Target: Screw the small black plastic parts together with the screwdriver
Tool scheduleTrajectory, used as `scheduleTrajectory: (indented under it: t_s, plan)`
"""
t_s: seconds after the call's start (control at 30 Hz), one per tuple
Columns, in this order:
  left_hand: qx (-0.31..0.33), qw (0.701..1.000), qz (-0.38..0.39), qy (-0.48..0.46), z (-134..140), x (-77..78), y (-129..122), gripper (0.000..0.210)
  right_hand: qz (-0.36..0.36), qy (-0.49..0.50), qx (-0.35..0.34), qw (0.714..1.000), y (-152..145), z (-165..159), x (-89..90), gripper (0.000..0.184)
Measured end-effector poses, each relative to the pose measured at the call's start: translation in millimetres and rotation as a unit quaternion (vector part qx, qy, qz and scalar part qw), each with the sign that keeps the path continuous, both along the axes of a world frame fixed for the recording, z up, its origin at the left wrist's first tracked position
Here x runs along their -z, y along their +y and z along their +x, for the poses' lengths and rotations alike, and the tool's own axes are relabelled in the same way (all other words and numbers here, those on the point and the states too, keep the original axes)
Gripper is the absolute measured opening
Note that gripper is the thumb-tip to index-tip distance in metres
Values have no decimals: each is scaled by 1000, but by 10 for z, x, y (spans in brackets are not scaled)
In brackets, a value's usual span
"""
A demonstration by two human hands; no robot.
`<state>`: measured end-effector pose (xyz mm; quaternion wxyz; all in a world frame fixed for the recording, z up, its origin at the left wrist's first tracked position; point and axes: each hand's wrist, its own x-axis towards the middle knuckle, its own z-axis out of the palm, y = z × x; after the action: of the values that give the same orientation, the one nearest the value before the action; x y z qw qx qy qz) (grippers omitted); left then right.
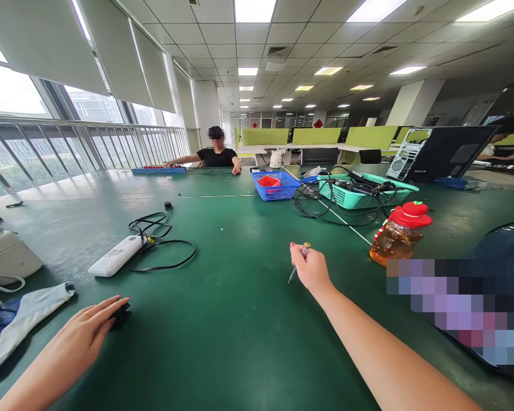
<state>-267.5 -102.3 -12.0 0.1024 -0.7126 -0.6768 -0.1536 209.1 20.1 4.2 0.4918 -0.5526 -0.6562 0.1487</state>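
Note:
At the lower left, my left hand [83, 331] has its fingers held together and its thumb below them, closed on a small black object [120, 315] at the table surface. The fingers cover most of that object, so its kind cannot be made out. My right hand [312, 268], right of the middle, is wrapped round a screwdriver [293, 274]. Its handle end sticks up above the fist, and the thin shaft slants down and left towards the green table [223, 337]. A white power strip [119, 255] with a black cord lies beyond my left hand.
A bottle of amber drink [397, 234] with a red lid stands beyond my right forearm. Further back are a blue basket [278, 194] and a teal basket [355, 200] with tangled cables. Gloves [34, 311] lie at left. A person [216, 154] sits across the table.

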Motion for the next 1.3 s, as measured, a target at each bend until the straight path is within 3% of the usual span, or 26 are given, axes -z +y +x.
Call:
scheduleTrajectory:
  t_s: [0.63, 0.93, 1.3]
  plan:
    - [11, 996, -18, 83, -71, 151, 20, 54, 3, -2, -6, 1000, -5, 0, -13, 53]
    - [-16, 999, -15, 38, -75, 118, 15, 54, -3, 2, -3, 1000, 13, 2, 4, 52]
    - [-5, 999, -33, 10, -32, 89, 49, 54, -2, -7, 0, 1000, 13, 4, -6, 53]
